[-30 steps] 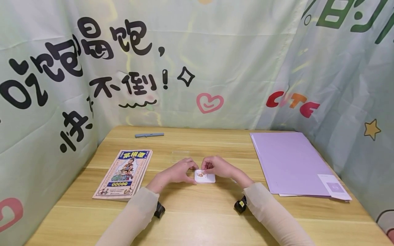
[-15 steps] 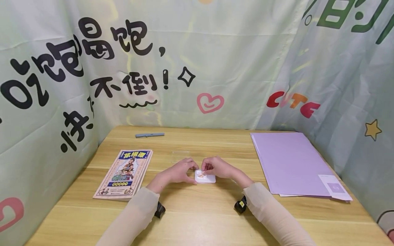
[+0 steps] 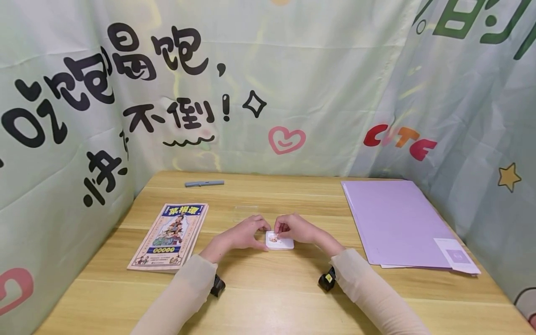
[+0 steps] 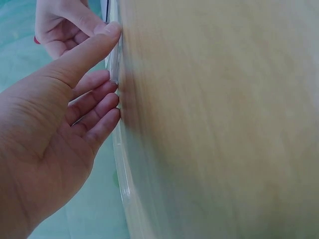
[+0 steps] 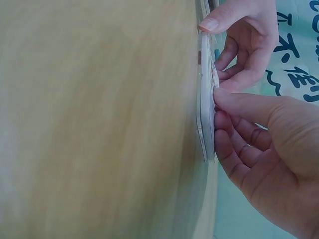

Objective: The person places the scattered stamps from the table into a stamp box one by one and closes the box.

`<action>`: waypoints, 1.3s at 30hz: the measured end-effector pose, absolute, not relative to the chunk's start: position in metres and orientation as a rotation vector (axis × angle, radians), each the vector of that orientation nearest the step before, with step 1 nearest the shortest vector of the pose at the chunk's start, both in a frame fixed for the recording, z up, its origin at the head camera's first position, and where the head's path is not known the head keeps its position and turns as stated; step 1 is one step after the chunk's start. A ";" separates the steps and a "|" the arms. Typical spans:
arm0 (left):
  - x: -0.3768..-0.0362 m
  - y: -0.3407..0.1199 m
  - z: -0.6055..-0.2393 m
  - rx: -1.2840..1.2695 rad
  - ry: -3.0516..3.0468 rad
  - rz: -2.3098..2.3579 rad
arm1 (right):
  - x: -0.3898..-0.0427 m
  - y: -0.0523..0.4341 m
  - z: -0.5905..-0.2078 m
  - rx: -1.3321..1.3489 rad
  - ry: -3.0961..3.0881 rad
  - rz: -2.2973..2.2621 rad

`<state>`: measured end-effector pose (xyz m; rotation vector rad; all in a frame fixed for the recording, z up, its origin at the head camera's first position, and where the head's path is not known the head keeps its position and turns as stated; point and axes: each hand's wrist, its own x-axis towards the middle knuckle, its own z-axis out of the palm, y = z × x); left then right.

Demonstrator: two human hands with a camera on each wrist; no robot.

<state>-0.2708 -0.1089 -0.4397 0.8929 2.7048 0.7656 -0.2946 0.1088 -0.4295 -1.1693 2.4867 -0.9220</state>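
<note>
A small white stack of cards [image 3: 284, 243] with rounded corners lies on the table between my hands, a little picture printed on its top. Side-on in the right wrist view, the stack [image 5: 206, 129] appears to sit in a thin clear case. My left hand [image 3: 243, 233] holds its left end, thumb at the near edge and fingertips at the far edge. My right hand [image 3: 300, 229] has curled fingers at the picture; thumb and fingertips pinch at the top card, though the exact contact is small and partly hidden. Beyond the left hand lies a clear plastic piece [image 3: 246, 212].
A pink illustrated booklet [image 3: 167, 237] lies at the left of the wooden table [image 3: 268, 298]. Near the back edge is a grey-blue pen [image 3: 204, 184]. Lilac sheets [image 3: 393, 223] with a white slip [image 3: 456, 256] lie at the right. Printed curtains [image 3: 326, 83] enclose the table.
Both hands keep nearly the same place on the card stack, and the right fingertips have barely moved over the picture. The whole view has shifted very slightly.
</note>
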 end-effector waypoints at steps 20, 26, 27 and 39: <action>-0.270 -0.108 -0.438 0.921 2.716 0.754 | -0.294 0.108 -0.428 -1.206 2.551 -0.839; -0.269 -0.107 -0.437 0.920 2.718 0.754 | -0.295 0.117 -0.428 -1.150 2.573 -0.915; -0.269 -0.107 -0.437 0.916 2.716 0.755 | -0.295 0.119 -0.428 -1.146 2.576 -0.931; -0.269 -0.107 -0.439 0.927 2.722 0.760 | -0.293 0.148 -0.429 -1.084 2.605 -0.971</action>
